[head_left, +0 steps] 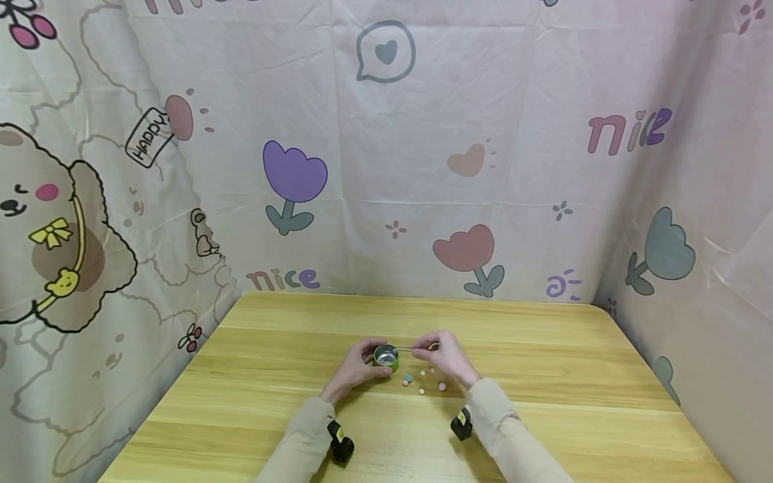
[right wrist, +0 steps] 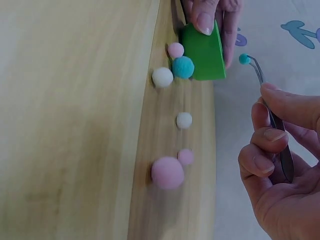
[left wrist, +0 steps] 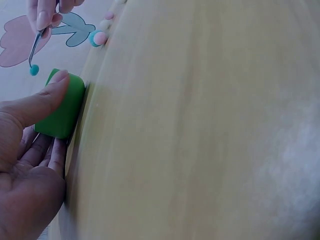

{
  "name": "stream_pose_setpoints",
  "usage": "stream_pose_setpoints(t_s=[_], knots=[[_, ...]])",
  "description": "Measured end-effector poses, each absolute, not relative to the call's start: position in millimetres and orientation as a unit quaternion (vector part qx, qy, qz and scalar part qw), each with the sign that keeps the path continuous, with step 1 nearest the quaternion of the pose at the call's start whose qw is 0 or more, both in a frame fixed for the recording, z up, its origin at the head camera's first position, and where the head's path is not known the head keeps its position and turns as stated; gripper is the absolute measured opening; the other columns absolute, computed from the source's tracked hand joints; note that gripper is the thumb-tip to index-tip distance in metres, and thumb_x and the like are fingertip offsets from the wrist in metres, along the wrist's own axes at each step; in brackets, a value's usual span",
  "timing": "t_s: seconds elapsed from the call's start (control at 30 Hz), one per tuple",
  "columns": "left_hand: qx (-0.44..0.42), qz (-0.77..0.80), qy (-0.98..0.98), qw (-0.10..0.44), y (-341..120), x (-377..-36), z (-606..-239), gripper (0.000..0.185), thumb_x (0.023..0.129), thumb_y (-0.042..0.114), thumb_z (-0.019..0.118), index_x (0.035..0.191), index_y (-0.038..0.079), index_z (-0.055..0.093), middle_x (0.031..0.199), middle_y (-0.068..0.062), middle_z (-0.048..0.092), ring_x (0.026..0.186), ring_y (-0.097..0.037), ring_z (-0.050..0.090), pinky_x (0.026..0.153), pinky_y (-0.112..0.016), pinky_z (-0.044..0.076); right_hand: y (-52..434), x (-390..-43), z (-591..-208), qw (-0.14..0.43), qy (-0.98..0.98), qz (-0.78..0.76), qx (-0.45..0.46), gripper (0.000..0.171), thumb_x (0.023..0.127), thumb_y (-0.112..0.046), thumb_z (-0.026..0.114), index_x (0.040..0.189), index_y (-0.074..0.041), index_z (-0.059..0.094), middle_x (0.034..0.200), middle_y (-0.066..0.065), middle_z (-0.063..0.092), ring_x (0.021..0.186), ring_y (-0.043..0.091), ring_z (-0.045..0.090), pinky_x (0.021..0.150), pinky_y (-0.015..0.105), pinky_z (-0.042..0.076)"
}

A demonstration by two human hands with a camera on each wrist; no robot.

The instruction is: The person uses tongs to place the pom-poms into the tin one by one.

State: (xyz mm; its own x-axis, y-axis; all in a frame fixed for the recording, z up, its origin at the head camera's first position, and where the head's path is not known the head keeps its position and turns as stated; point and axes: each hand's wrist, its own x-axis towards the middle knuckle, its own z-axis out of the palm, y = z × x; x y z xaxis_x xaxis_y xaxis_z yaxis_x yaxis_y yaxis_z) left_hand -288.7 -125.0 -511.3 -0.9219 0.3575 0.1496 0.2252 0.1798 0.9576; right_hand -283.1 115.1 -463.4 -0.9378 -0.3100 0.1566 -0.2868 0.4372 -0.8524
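While tweezers (right wrist: 272,120) pinch one teal pompom (right wrist: 244,59), six pompoms (right wrist: 167,172) loose

Seven pompoms (right wrist: 167,172), one tin (right wrist: 202,50), one tweezers (right wrist: 272,120)

Cup (head_left: 386,357) stands on bench (head_left: 543,349), inside the left hand's (head_left: 356,367) grip. Right hand's (head_left: 443,355) grip holds tweezers (right wrist: 272,120); their tip, pinching a small pom-pom (right wrist: 244,59), sits above the cup. Loose pom-poms (right wrist: 172,70) lie on the bench between both grips, just right of the cup.
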Motion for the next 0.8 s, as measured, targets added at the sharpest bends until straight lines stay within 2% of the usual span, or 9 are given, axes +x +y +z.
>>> stream_pose_setpoints(t_s=[0.23, 0.8], knots=[[0.186, 0.614, 0.765, 0.052, -124.8, -289.3, -512.0, 0.067, 0.081, -0.001, 0.081, 0.137, -0.013, 0.049, 0.138, -0.033, 0.054, 0.13, -0.047, 0.053, 0.116, -0.056, 0.042, 110.3, -284.6, -463.6, 0.008, 0.85, -0.495, -0.179, 0.013, 0.089, -0.008, 0.074, 0.099, 0.0, 0.077, 0.093, 0.013, 0.075, 0.079, 0.013, 0.065, 0.067, 0.018, 0.055], [0.187, 0.614, 0.765, 0.054, -124.9, -289.7, -512.4, 0.067, 0.081, -0.001, 0.081, 0.138, -0.014, 0.048, 0.139, -0.034, 0.054, 0.13, -0.048, 0.053, 0.117, -0.056, 0.041, 108.2, -286.9, -464.1, 0.014, 0.85, -0.497, -0.174, 0.013, 0.09, -0.009, 0.073, 0.099, 0.0, 0.077, 0.091, 0.01, 0.074, 0.076, 0.011, 0.064, 0.066, 0.019, 0.054]])
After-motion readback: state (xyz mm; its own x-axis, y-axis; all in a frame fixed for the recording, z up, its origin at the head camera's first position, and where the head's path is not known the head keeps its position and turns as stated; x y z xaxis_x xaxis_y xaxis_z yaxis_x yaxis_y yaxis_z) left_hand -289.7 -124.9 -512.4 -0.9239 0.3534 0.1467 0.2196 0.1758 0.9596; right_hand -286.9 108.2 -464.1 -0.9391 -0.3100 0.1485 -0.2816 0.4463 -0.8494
